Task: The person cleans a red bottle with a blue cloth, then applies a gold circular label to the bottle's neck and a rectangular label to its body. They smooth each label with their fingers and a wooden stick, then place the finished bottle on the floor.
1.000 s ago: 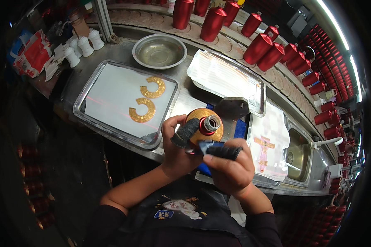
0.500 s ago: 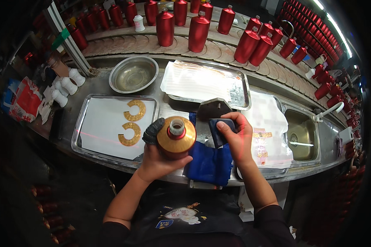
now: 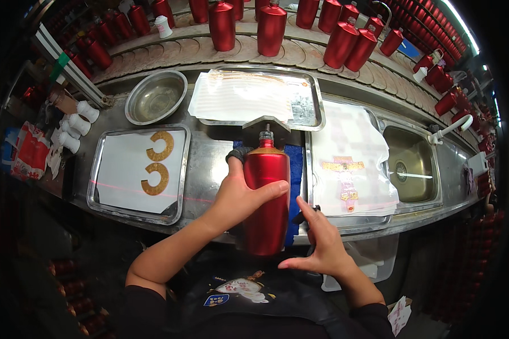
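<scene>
A glossy red bottle [image 3: 267,195] lies lengthwise before me, its gold shoulder and clear neck facing away. The neck meets a short rod on a dark metal stand [image 3: 254,133]. My left hand [image 3: 244,189] grips the bottle from its left side, thumb across the top and a black cover on a fingertip. Right of the bottle's lower end is my right hand [image 3: 325,246], thumb and forefinger spread apart, not touching it. Dark edges of a scraper [image 3: 301,218] show at and behind its fingers; most of it is hidden. Blue cloth [image 3: 293,223] shows beside the bottle.
A left tray [image 3: 116,198] bears two gold C-shaped labels [image 3: 152,179]. Behind are a metal bowl [image 3: 147,116] and a tray with white sheets [image 3: 240,99]. Pink-gold labels [image 3: 345,169] lie on sheets at right, beside a sink [image 3: 415,183]. Red bottles [image 3: 271,31] stand on a conveyor [image 3: 237,59].
The bottle has gone from upright to lying, its mouth now against the stand's rod. My right hand has lowered and spread its thumb from its fingers; the scraper is mostly hidden now.
</scene>
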